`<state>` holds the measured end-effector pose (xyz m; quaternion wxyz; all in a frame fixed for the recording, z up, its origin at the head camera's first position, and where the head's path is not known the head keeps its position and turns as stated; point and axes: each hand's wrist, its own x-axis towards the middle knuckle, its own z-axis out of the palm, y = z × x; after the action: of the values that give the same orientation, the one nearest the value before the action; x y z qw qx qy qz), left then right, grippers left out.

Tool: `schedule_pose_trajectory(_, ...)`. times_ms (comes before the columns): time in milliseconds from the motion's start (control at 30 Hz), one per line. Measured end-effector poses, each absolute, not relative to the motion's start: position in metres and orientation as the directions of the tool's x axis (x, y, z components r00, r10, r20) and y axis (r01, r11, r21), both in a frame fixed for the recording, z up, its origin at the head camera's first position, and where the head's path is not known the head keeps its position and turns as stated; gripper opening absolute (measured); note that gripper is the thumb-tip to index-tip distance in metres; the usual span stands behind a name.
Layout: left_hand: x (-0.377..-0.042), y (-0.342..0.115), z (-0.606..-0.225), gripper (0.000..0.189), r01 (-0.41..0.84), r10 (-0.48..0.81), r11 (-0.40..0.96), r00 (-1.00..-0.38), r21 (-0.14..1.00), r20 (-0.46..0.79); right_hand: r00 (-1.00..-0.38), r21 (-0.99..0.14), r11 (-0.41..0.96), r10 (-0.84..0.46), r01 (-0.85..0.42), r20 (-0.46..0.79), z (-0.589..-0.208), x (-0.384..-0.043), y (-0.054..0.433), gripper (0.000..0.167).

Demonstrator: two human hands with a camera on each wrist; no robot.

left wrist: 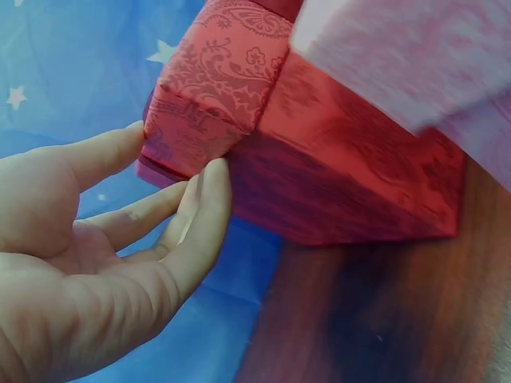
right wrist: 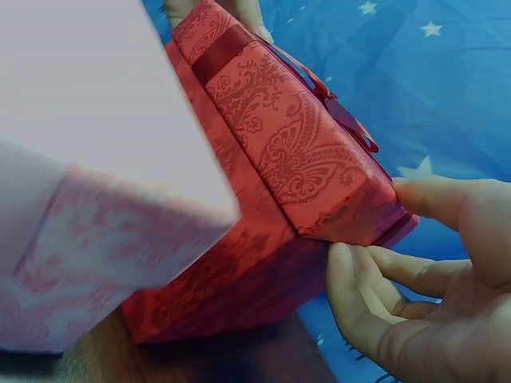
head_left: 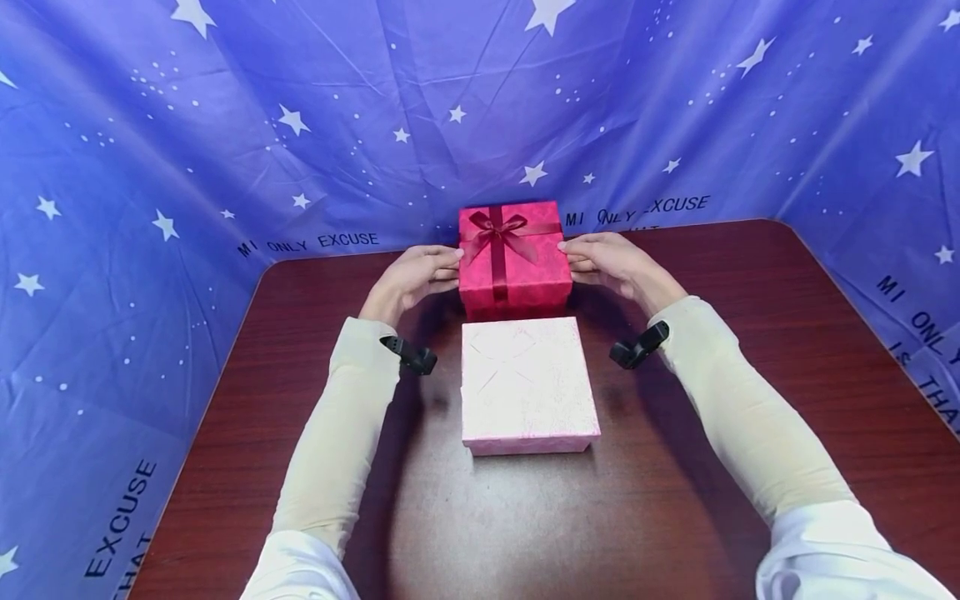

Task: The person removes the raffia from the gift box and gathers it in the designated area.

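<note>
A red gift box with a dark red ribbon bow on its lid stands at the back of the table. My left hand grips the lid's left side, thumb near the top edge and fingertips at the lower rim. On the opposite side my right hand holds the lid the same way, its thumb at the upper edge. The lid sits over the box's patterned body. In front of it is a pale pink box, between my forearms and touched by neither hand.
The dark wood table reaches back to a blue star-printed curtain, which hangs close behind the red box and along both sides. Black wrist straps show at both wrists.
</note>
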<state>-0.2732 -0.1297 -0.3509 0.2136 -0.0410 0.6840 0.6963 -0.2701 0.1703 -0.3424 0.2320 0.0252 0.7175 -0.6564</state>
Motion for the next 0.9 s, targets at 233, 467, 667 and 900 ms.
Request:
schedule_pose_trajectory(233, -0.273, -0.129, -0.333, 0.031, -0.337, 0.219, 0.004, -0.918, 0.941, -0.330, -0.917, -0.945, 0.076, -0.229, 0.318, -0.327, -0.327, -0.269, 0.168, 0.030)
schedule_pose_trajectory(467, -0.270, -0.126, -0.323, 0.035, -0.307, 0.150, 0.048, -0.938, 0.950, -0.311, -0.963, -0.973, 0.115, -0.160, 0.201, -0.218, -0.319, -0.267, 0.160, 0.026)
schedule_pose_trajectory(667, -0.267, -0.128, -0.312, 0.042, -0.236, 0.133, 0.021, -0.962, 0.972, -0.237, -0.981, -0.978, 0.155, -0.112, 0.137, -0.155, -0.309, -0.262, 0.158, 0.027)
schedule_pose_trajectory(900, -0.261, -0.134, -0.303, 0.048, -0.172, 0.122, 0.028, -0.977, 0.985, -0.174, -0.977, -0.991, 0.080, -0.176, 0.105, -0.117, -0.302, -0.256, 0.158, 0.047)
